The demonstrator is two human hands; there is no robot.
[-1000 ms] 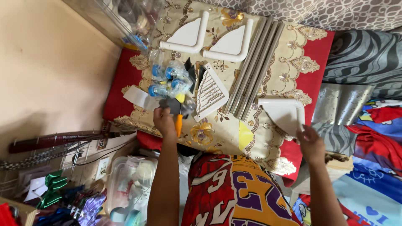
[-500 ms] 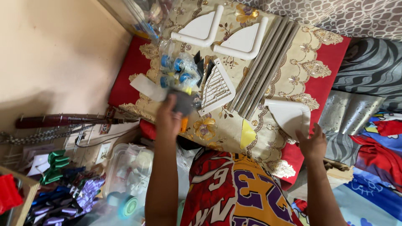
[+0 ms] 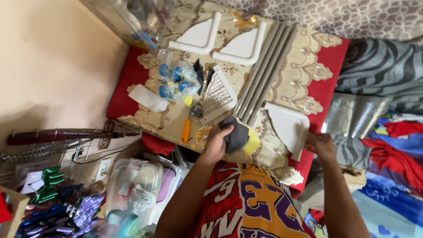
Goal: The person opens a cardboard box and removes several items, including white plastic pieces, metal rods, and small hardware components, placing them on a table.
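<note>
My left hand grips a dark grey cloth at the near edge of a gold patterned table cover, beside a yellow sheet. My right hand holds the corner of a white quarter-round shelf piece. Several beige poles lie side by side in the middle. A white slotted shelf piece rests to their left, next to an orange-handled tool.
Two more white corner shelf pieces lie at the far side. A clear bag of blue parts and white paper sit left. Plastic containers, ribbons and bedding crowd around.
My left hand has carried the grey cloth from beside the bag of blue parts to the near edge by the yellow sheet. My right hand has closed on the white shelf piece's corner.
</note>
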